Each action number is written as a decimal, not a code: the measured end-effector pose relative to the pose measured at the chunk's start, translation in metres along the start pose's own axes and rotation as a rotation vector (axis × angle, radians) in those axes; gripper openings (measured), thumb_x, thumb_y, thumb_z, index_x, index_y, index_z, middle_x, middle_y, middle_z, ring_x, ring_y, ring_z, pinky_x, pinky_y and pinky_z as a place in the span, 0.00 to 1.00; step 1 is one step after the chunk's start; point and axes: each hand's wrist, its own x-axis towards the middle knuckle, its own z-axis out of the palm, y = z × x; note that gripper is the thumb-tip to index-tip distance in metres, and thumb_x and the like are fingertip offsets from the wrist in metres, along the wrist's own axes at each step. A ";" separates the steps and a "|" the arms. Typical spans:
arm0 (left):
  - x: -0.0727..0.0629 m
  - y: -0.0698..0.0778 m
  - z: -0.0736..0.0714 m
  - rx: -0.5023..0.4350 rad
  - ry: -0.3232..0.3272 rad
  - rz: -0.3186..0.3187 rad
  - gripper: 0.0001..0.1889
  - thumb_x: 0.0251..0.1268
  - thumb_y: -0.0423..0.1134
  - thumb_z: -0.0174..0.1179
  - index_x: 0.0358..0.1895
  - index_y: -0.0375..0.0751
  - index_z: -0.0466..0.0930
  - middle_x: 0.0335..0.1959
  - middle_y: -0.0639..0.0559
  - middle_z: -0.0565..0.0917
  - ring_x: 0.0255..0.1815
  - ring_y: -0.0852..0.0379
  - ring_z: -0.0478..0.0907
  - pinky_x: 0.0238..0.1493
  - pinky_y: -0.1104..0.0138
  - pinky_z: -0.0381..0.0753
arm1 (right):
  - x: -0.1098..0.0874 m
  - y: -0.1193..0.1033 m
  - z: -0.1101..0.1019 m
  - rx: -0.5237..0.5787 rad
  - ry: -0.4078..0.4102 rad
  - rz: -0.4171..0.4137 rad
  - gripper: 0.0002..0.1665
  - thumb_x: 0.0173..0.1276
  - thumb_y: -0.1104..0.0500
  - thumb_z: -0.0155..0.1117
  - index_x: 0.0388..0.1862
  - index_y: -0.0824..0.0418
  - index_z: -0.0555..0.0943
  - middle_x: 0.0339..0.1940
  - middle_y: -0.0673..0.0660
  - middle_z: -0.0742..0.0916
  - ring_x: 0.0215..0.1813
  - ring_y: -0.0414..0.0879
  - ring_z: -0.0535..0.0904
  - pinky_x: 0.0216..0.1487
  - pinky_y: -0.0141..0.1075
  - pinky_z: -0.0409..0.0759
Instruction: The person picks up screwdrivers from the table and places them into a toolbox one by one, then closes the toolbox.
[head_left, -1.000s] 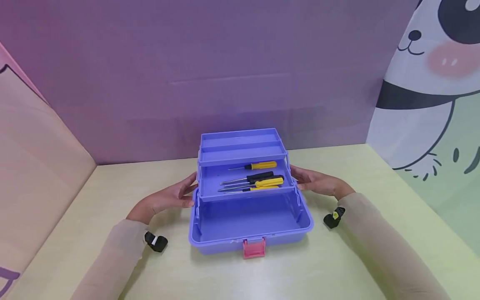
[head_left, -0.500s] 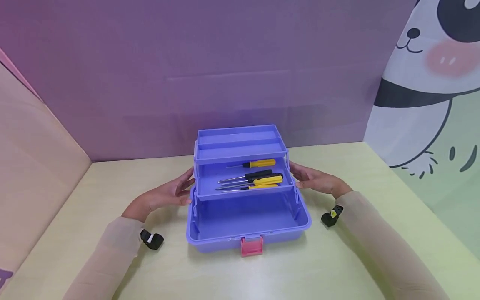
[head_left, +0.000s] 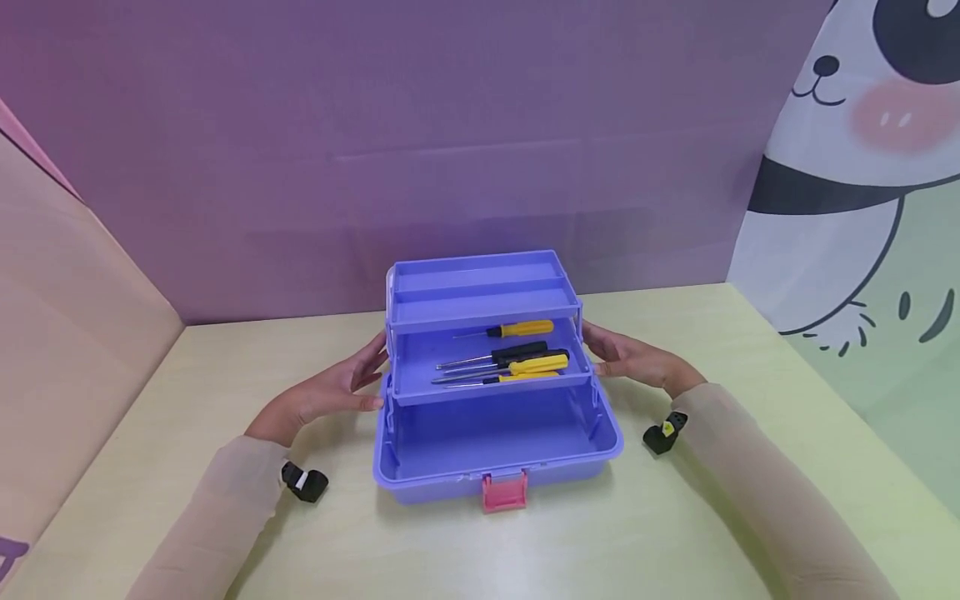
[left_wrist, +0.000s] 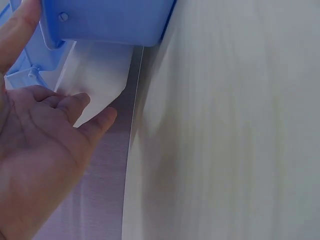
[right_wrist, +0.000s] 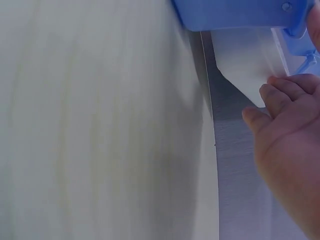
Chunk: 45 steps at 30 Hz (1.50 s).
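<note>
An open purple toolbox (head_left: 495, 492) with a pink latch (head_left: 505, 493) stands on the table, its two trays raised in steps. Several screwdrivers (head_left: 536, 363) with yellow or black handles lie in the lower tray; the upper tray (head_left: 480, 287) holds nothing. My left hand (head_left: 330, 392) grips the toolbox at its left rear, thumb along the side. On the opposite side my right hand (head_left: 633, 360) holds it likewise. Both wrist views show fingers against the translucent lid (left_wrist: 102, 70) behind the box, the left hand's in one and the right hand's in the other. The lid is mostly hidden in the head view.
A pale wooden table (head_left: 450, 550) extends around the toolbox. A purple backdrop (head_left: 480, 125) rises close behind it. A cream panel (head_left: 67, 333) stands at the left, and a panda-printed panel (head_left: 847, 250) at the right. Each sleeve carries a small black camera (head_left: 303, 482).
The raised trays have come very slightly down and forward, with the screwdrivers in them. Both hands keep their places on the toolbox. The head view has shifted a little.
</note>
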 end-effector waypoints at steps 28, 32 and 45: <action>-0.001 0.008 0.005 0.074 0.137 0.036 0.61 0.48 0.32 0.71 0.75 0.38 0.28 0.76 0.42 0.34 0.75 0.38 0.37 0.68 0.73 0.55 | 0.002 -0.001 0.000 -0.053 0.088 -0.108 0.55 0.63 0.65 0.64 0.78 0.53 0.41 0.78 0.55 0.47 0.77 0.55 0.40 0.72 0.58 0.41; -0.003 0.007 0.007 0.075 0.154 0.076 0.58 0.51 0.31 0.70 0.74 0.36 0.30 0.76 0.40 0.35 0.75 0.37 0.38 0.67 0.75 0.55 | 0.003 0.001 0.001 -0.034 0.090 -0.122 0.55 0.63 0.68 0.62 0.78 0.50 0.40 0.78 0.55 0.49 0.77 0.57 0.43 0.72 0.58 0.42; -0.006 0.017 0.010 0.000 0.213 0.121 0.35 0.73 0.36 0.44 0.75 0.36 0.33 0.77 0.41 0.37 0.75 0.41 0.36 0.63 0.82 0.57 | -0.002 -0.008 0.005 0.026 0.091 -0.143 0.48 0.66 0.66 0.53 0.78 0.53 0.40 0.78 0.56 0.49 0.76 0.59 0.46 0.70 0.61 0.46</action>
